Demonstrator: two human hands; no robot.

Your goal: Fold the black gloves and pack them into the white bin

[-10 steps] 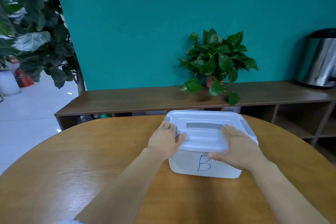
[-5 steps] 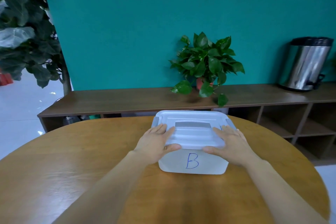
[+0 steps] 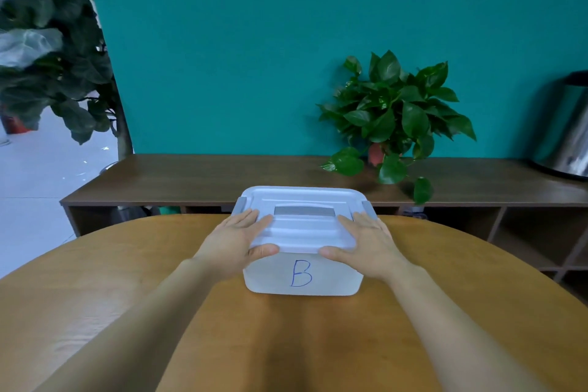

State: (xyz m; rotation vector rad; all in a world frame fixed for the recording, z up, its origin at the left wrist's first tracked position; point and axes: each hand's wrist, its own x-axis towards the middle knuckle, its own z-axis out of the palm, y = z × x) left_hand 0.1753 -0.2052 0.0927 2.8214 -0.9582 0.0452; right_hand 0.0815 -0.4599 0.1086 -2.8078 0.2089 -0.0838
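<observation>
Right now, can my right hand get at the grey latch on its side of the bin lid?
Probably yes. The right hand lies flat on the lid, and the grey latch sits uncovered just past its fingers.

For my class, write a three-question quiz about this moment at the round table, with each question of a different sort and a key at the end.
1. True or false: the lid is on the white bin.
2. Which letter is written on the bin's front wall? A) A B) B C) D
3. Fill in: the left hand and the right hand both rest on the bin's ____.

Key
1. True. No black gloves are in view.
2. B, in blue ink.
3. Lid: the fingers lie flat on top, and the thumbs sit at its front edge.
</observation>
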